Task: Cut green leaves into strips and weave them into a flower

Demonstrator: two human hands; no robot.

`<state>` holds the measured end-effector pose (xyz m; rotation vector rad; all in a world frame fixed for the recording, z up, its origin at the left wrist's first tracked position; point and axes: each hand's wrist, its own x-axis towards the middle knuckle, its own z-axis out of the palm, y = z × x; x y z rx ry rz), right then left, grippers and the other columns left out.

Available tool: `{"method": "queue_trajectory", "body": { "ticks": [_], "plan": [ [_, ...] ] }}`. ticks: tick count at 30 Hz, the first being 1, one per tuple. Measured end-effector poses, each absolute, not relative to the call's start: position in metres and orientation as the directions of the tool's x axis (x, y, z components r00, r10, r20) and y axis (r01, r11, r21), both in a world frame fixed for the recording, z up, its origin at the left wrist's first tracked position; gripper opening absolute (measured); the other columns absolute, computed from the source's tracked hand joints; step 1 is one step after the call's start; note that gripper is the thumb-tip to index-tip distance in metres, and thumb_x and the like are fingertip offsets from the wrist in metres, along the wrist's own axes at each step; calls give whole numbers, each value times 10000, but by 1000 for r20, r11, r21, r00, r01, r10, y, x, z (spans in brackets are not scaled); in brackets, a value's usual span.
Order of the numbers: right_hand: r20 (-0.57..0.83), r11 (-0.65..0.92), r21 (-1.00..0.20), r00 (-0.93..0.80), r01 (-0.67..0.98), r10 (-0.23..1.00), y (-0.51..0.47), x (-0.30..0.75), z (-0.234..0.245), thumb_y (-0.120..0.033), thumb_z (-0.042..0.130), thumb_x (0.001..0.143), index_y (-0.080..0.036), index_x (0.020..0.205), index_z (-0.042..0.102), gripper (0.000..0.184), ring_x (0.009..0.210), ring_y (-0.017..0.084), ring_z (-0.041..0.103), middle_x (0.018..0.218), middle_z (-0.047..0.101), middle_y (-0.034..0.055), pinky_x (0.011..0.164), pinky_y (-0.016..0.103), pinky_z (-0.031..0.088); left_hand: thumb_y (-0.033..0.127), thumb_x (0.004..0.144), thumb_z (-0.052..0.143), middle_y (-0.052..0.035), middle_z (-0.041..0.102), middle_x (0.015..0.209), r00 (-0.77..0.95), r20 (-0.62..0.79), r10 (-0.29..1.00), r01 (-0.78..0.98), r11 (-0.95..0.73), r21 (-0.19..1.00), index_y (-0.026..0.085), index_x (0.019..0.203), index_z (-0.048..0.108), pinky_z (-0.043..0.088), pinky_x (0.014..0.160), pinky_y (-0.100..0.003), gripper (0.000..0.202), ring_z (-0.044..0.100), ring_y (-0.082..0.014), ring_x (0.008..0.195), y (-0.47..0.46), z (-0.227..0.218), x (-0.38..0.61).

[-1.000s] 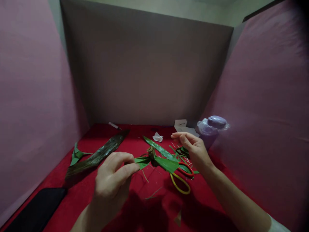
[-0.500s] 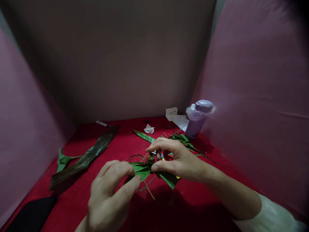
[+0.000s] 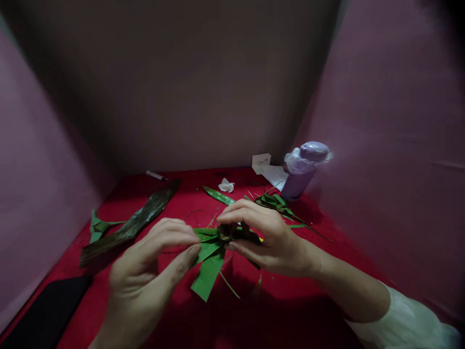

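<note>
A folded green leaf piece [image 3: 209, 264] with a small coiled knot at its middle is held above the red table [image 3: 290, 310]. My left hand [image 3: 152, 271] pinches the leaf strips at their left side between thumb and fingers. My right hand [image 3: 267, 237] is curled round the coiled knot from the right, fingers over it and thumb under it. One leaf strip hangs down toward me below the knot.
A long dark leaf [image 3: 131, 228] and a small folded green leaf [image 3: 97, 228] lie at the left. A pile of leaf scraps [image 3: 274, 202], a purple bottle [image 3: 303, 169], paper slips [image 3: 269, 169], a white crumpled scrap [image 3: 226, 185] and a pen [image 3: 156, 175] lie at the back. A black flat object [image 3: 47, 315] lies near left. Cloth-covered walls stand on three sides.
My right hand came from the scrap pile to the leaf piece and closed round its knot. The scissors seen on the table earlier are now hidden. The camera tilted down.
</note>
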<state>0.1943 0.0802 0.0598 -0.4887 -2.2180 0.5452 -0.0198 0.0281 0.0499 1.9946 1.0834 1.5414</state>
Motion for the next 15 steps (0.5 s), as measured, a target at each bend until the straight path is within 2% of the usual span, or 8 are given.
{"method": "queue_trajectory", "body": {
  "ticks": [4,9,15],
  "plan": [
    [620,863,-471,-626,184,473,76,187,51,-104,541,810,-159,1095,522,291,957,189,557,1021,592,109,812,332,501,93,745,653,6,617,790,182,581,793,422,-597,682,238,809,618,457,732,-308,162,563,-168,812,33,45,-12],
    [650,889,-410,-618,205,443,72,182,45,-94,543,805,-160,1103,499,309,958,195,566,1019,602,104,819,340,499,170,756,656,-2,586,748,189,508,841,503,-527,685,215,737,581,435,673,-308,89,535,-172,779,31,44,-6],
    [628,869,-446,-617,215,475,72,183,44,-122,540,812,-157,1114,496,308,942,200,562,1013,607,112,800,350,493,153,807,584,-6,582,767,190,458,868,425,-494,759,211,747,597,440,695,-297,84,544,-164,787,30,43,-6]
  ]
}}
